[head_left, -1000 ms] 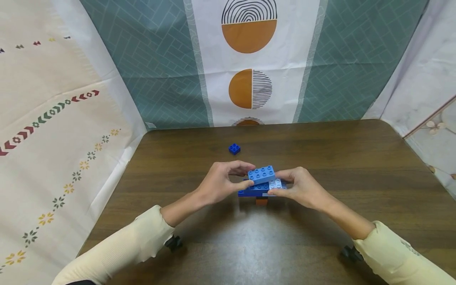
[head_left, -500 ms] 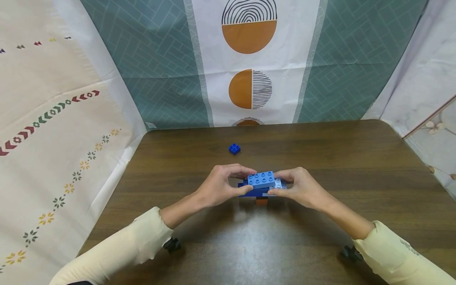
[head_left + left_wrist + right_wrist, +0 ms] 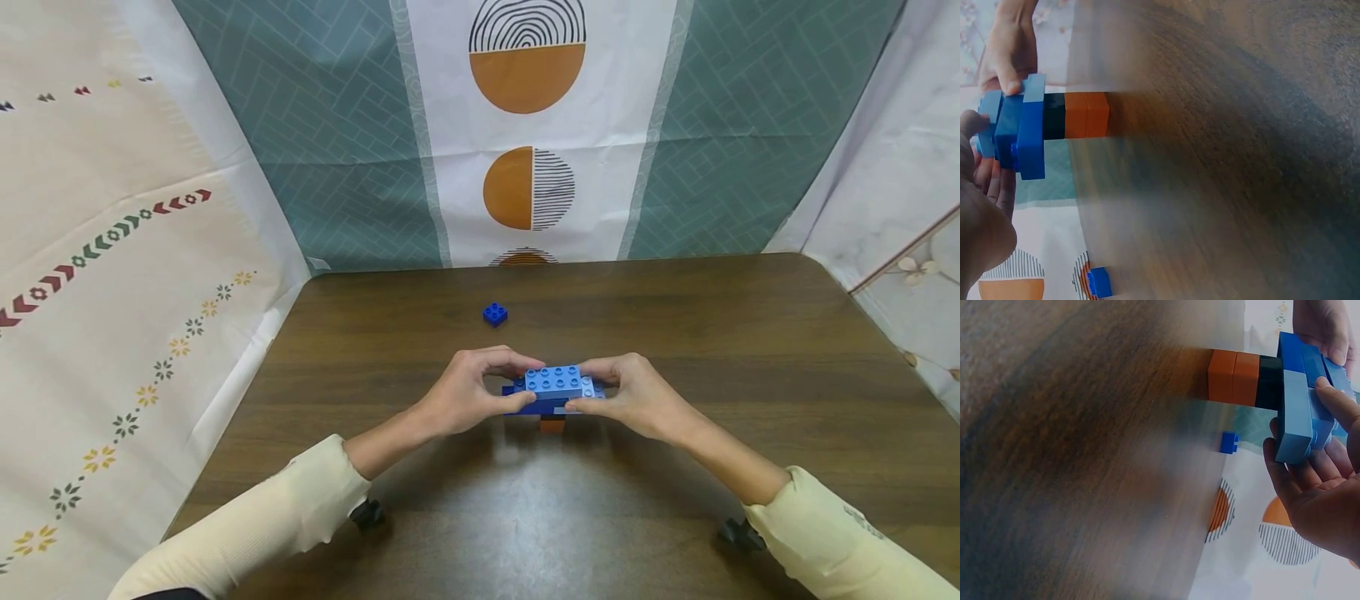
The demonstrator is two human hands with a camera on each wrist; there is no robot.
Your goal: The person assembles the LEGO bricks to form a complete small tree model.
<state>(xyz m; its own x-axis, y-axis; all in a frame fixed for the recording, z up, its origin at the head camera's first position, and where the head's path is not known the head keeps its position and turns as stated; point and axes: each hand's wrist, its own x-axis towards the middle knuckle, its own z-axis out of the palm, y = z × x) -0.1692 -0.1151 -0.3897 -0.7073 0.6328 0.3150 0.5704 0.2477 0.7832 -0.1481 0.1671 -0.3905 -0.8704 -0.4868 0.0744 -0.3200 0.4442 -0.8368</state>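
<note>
Between my hands stands a stack of toy building bricks: orange bricks [image 3: 1087,115] at the base, a dark brick [image 3: 1054,117] above, then wider blue layers [image 3: 1032,147]. On top lies a light blue brick [image 3: 553,380] with two rows of studs. My left hand [image 3: 468,392] pinches its left end between thumb and fingers. In the left wrist view this brick sits slightly tilted over the layer below. My right hand [image 3: 641,396] grips the stack's right end, thumb and fingers around a pale blue brick [image 3: 588,388] under the top one.
A small dark blue brick [image 3: 495,314] lies alone on the wooden table [image 3: 390,325], behind the stack. Patterned cloths hang beyond the table's back and side edges. Dark wrist devices [image 3: 367,514] sit under the sleeves.
My left hand has lowered the light blue brick onto the stack and straightened it from a slant. The right hand has kept its grip in place.
</note>
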